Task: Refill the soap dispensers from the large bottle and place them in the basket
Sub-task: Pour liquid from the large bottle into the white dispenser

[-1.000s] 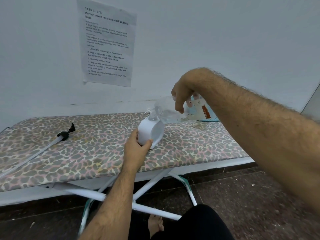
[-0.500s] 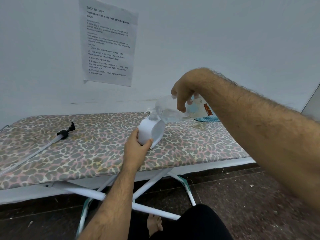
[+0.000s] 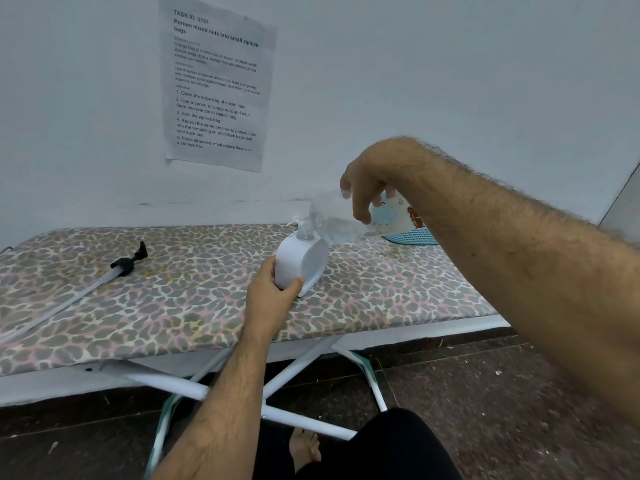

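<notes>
The white soap dispenser (image 3: 300, 263) sits at the centre of the frame on the leopard-print surface (image 3: 194, 296), tilted a little toward the right, and the left hand (image 3: 272, 295) has it clasped low on its near side, thumb and fingers wrapped round the base. Above it the right hand (image 3: 365, 188) comes in from the upper right, fingers closed over the large clear bottle (image 3: 341, 220), which is tipped well over with its neck down at the dispenser's open top; whether liquid is running I cannot tell. The bottle's pale label (image 3: 398, 214) shows just right of the knuckles. Behind it, at the right edge of the surface, peeks the rim of a blue woven basket (image 3: 412, 238). Over at the left of the frame a black pump head (image 3: 130, 259) with its long clear tube lies flat on the print, well apart from the dispenser. A printed sheet (image 3: 216, 84) hangs on the wall, upper centre.
</notes>
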### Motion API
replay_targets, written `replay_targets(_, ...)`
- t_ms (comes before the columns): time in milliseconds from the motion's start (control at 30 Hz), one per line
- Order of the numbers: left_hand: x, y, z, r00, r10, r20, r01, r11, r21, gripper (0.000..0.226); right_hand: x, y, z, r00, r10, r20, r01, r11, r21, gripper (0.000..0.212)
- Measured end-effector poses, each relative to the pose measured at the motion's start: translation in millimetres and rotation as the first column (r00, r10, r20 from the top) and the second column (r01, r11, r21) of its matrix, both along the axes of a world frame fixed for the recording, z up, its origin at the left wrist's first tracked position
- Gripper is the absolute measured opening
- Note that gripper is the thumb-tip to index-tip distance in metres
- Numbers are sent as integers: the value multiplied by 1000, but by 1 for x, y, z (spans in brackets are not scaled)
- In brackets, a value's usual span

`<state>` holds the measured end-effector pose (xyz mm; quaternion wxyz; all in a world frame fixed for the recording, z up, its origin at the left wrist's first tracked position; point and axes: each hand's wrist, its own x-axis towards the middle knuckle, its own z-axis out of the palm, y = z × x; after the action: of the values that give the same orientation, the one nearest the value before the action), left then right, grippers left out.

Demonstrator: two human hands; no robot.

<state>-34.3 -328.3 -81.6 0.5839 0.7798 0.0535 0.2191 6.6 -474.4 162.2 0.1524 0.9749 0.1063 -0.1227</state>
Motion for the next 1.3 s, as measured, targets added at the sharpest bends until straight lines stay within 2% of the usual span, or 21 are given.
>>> replay_targets(500,0,0,1,1000,-9,18,9,1000,13,50,6,8,0,1000,-4,18,4,1000,-12,80)
replay_targets(1300,-3,-1,2,1000,-13,29,13,1000,-19,57,6,18,5,998,-5,63,12,993,-118,73)
